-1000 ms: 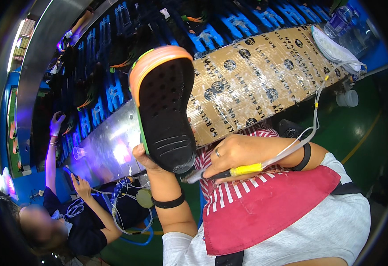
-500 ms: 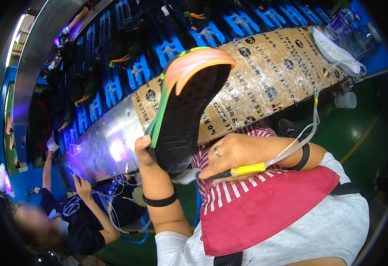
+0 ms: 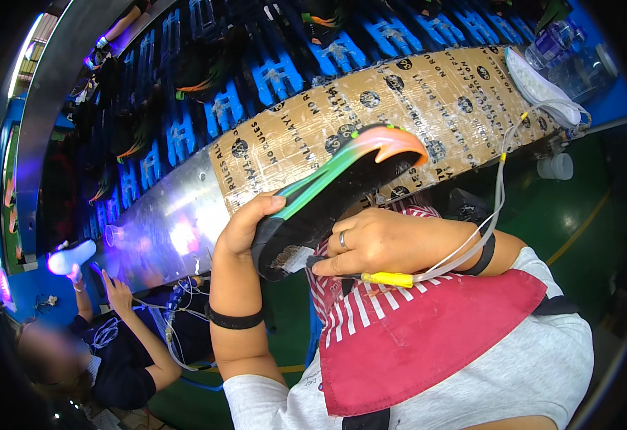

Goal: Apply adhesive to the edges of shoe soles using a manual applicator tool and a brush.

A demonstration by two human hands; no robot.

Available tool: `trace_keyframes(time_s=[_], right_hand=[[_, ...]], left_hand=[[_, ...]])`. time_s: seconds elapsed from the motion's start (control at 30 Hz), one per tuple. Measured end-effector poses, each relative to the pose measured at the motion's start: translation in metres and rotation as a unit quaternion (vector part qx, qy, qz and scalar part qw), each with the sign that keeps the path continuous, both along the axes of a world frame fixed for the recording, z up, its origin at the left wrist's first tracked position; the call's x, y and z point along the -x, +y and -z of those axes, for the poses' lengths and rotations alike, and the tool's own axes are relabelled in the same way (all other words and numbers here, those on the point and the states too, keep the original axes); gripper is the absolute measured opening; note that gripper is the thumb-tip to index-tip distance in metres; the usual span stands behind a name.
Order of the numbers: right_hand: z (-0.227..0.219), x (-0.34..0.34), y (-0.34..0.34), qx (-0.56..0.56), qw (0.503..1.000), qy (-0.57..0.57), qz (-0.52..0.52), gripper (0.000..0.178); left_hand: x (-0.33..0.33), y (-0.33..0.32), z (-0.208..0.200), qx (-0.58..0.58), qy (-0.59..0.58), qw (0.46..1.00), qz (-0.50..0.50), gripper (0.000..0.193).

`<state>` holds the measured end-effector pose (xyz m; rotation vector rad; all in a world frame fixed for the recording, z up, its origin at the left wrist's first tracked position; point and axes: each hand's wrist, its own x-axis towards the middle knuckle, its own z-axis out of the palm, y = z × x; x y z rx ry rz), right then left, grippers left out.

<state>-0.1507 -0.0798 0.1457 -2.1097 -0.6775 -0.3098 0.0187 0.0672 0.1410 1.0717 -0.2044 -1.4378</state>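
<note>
My left hand (image 3: 242, 223) grips a shoe sole (image 3: 310, 192) by one end, its thumb on the rim. The sole is black within, and its side wall fades from green to orange. It is tilted, with the orange end up and to the right. In my right hand (image 3: 371, 242), which wears a ring, is a brush (image 3: 387, 279) with a yellow-wrapped handle and pale tubes running from it. Its white bristles lie on the black inner face at the sole's lower end. My right fingers hide part of the handle.
Behind the sole runs a work surface covered in printed cardboard (image 3: 285, 154), with bare metal (image 3: 156, 215) to its left. Blue racks (image 3: 278, 77) carry dark shoe parts beyond. A white shoe-shaped pad (image 3: 543, 89) and a bottle (image 3: 553, 44) stand far right. A co-worker (image 3: 123, 365) works at left.
The sole has tipped over to the right and lower. The brush bristles have come onto its inner face. At left, the co-worker now holds up a white shoe-shaped piece.
</note>
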Motion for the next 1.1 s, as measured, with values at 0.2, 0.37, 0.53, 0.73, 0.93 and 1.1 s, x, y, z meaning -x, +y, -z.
trace_keyframes(time_s=[0.2, 0.37, 0.53, 0.73, 0.93, 1.1], right_hand=[[-0.008, 0.004, -0.006, 0.082, 0.996, 0.003, -0.040, 0.037], [-0.003, 0.002, -0.008, -0.072, 0.997, -0.016, -0.010, 0.028], [0.008, 0.002, -0.006, -0.026, 0.999, 0.022, 0.000, 0.030], [0.002, 0.006, -0.018, 0.028, 0.991, 0.115, -0.067, 0.039], [0.008, 0.008, -0.014, 0.051, 0.998, 0.041, 0.013, 0.038], [0.010, 0.011, -0.018, 0.021, 0.999, 0.047, 0.013, 0.032]], left_hand=[[-0.002, -0.003, -0.002, -0.043, -0.048, 0.998, 0.021, 0.039], [-0.007, 0.000, -0.004, -0.094, -0.071, 0.992, 0.051, 0.034], [-0.009, -0.008, -0.008, -0.112, -0.127, 0.976, 0.141, 0.031], [-0.014, -0.001, -0.002, -0.107, -0.135, 0.976, 0.136, 0.032], [-0.015, -0.003, -0.007, -0.139, -0.131, 0.972, 0.135, 0.033], [-0.017, 0.005, -0.002, -0.136, -0.126, 0.977, 0.106, 0.033]])
